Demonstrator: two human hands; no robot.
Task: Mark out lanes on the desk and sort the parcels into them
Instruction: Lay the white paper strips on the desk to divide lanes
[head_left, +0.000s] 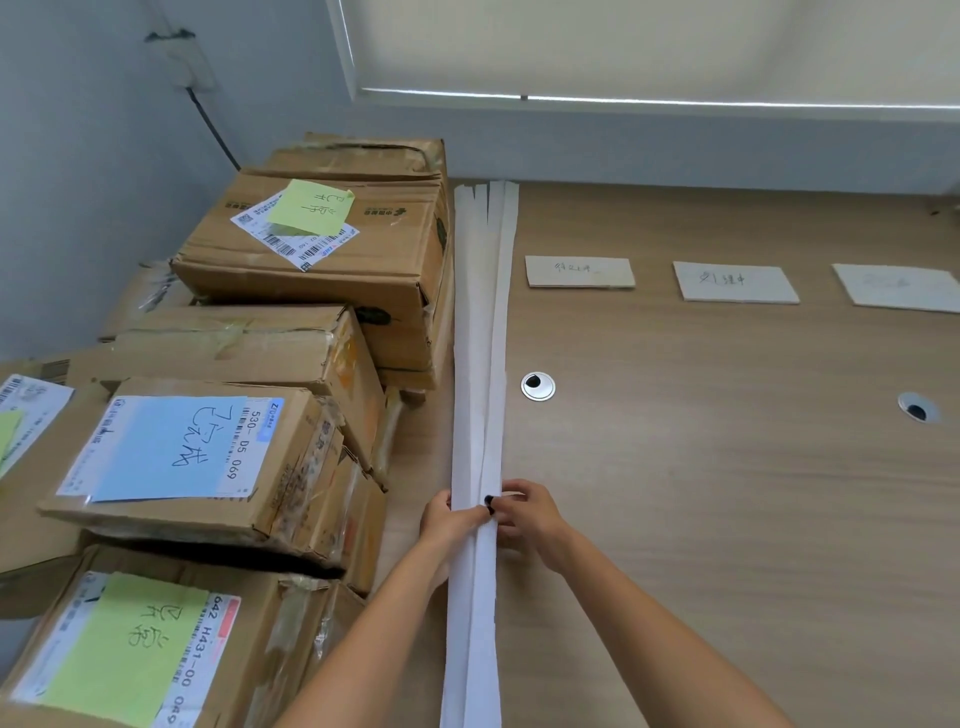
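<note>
Hands, left (453, 517) and right (522, 512), pinched the paper strips (480, 364) together; I feared several lifting at once.

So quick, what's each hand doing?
Left hand: pinching the paper strips.
Right hand: pinching the same strips, fingers curled.
</note>
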